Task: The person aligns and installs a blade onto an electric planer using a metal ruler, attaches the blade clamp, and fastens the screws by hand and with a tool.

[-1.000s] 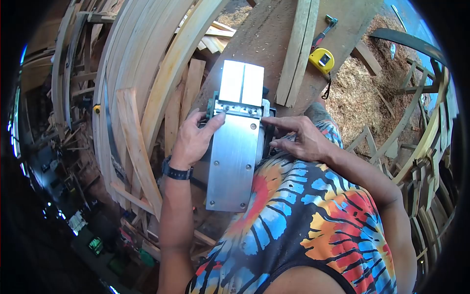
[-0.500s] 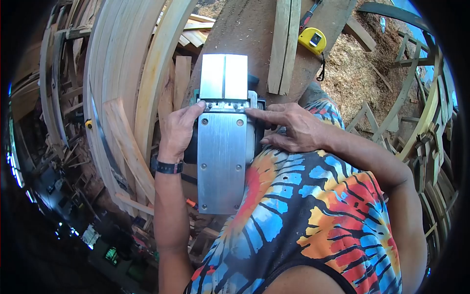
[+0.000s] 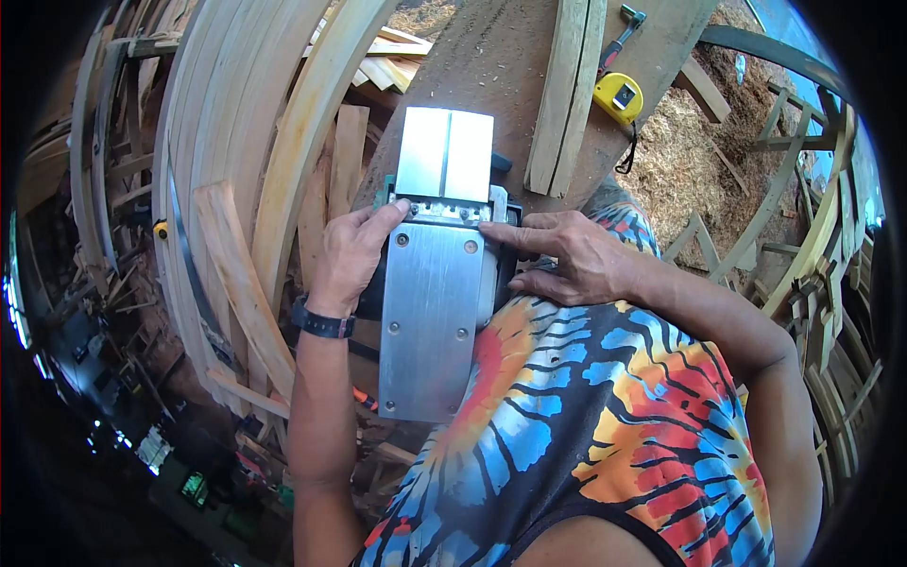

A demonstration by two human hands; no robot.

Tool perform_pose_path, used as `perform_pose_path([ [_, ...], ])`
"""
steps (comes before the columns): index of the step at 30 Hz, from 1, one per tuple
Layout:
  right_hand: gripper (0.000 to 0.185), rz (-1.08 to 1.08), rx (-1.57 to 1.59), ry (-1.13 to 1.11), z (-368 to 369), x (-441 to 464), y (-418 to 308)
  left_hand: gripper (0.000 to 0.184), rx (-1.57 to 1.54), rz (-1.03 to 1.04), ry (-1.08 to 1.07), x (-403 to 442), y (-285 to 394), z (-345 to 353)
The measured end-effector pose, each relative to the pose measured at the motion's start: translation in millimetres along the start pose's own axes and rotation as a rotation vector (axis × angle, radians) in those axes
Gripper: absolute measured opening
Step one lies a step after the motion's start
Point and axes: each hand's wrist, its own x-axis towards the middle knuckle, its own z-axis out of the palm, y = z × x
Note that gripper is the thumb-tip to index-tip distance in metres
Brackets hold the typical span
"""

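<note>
An electric planer (image 3: 430, 321) lies sole up in front of my body, its long metal base plate toward me and the shorter bright plate away from me. Between the two plates runs the cutter slot (image 3: 439, 212), with small bolts in it. My left hand (image 3: 351, 255) is closed on the planer's left side, its thumb tip at the slot's left end. On the opposite side, my right hand (image 3: 572, 255) rests against the planer with the index fingertip touching the slot's right end. Its other fingers are bent and partly hidden beside the body.
Beyond the planer, a board (image 3: 472, 66) bears a split wooden strip (image 3: 565, 104), a yellow tape measure (image 3: 619, 97) and a ratchet wrench (image 3: 624, 36). Long curved timbers (image 3: 236, 104) stand at left. Wood shavings (image 3: 675, 142) cover the ground at right.
The view has shifted slightly, so the planer sits a little lower and its far end further right. Both hands keep nearly the same hold, thumb and index finger at the slot's ends.
</note>
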Motion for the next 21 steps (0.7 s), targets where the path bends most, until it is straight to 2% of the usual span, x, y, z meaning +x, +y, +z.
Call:
perform_pose_path([
  [21,0.077,0.014,-0.119,-0.003,5.4,2.7,-1.0,0.065,0.070,0.023,0.007,3.2,-6.3,-3.2],
])
